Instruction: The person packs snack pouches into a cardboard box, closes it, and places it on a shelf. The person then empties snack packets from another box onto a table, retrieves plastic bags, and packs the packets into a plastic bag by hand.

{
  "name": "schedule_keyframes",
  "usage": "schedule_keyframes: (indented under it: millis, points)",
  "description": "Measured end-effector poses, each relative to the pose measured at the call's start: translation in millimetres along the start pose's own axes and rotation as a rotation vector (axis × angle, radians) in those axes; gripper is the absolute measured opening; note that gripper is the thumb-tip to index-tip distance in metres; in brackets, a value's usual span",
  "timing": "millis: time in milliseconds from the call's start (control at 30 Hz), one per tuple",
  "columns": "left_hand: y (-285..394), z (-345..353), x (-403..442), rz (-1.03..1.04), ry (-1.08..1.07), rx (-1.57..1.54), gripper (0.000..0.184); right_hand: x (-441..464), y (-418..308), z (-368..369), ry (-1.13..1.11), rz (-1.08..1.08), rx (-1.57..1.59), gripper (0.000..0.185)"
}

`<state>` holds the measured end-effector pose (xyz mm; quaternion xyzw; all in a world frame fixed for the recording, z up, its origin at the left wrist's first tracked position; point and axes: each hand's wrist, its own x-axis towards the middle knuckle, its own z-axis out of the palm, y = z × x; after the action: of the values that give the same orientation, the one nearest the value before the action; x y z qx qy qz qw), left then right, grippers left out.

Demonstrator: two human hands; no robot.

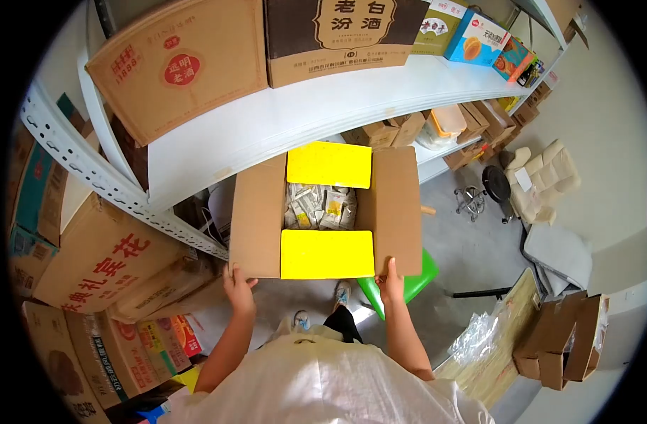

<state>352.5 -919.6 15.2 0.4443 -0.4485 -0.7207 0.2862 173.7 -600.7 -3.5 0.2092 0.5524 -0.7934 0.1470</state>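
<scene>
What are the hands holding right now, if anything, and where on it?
An open brown cardboard box with yellow flaps: the left hand holds its left brown flap by the near outer corner, the right hand its right brown flap by the near edge.

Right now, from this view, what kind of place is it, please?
Likely a storeroom: a white shelf bears large printed cartons, and more boxes crowd the left side.
</scene>
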Motion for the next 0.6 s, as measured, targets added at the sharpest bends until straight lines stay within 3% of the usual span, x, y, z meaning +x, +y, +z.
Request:
schedule_keyframes:
  millis: [33,100,167,200,267,300,367,400,467,533,600]
  points:
    - [-23,-9,26,0.222,0.079,0.128,0.029,6,4,-3,-0.051,-0.023,0.01,0.038]
    - [-13,-3,31,0.449,0.153,0.255,0.026,5,3,4,0.005,-0.004,0.06,0.038]
    - [53,32,-3,0.97,0.192,1.22,0.038,7,5,6,0.062,0.017,0.108,0.039]
    - [53,37,5,0.972,0.188,1.221,0.038,10,10,3,0.071,0.076,0.147,0.039]
    - [47,45,22,1.238,-0.394,1.461,0.055,17,19,-4,0.083,0.138,0.185,0.039]
    - [48,56,21,1.235,-0.396,1.462,0.055,18,20,-3,0.135,0.212,0.241,0.039]
    - [45,89,12,1.133,-0.668,1.454,0.05,18,20,1,0.191,0.288,0.298,0.038]
    - [43,102,10,1.133,-0.674,1.455,0.05,15,18,4,0.122,0.285,0.346,0.037]
    - [35,122,8,0.987,-0.49,1.394,0.044,9,13,7,0.061,0.281,0.395,0.037]
    - [50,130,7,0.869,-0.537,1.55,0.047,9,7,11,-0.05,0.328,0.45,0.036]
    - [56,132,11,0.635,-0.74,1.568,0.059,11,3,11,-0.06,0.342,0.472,0.037]
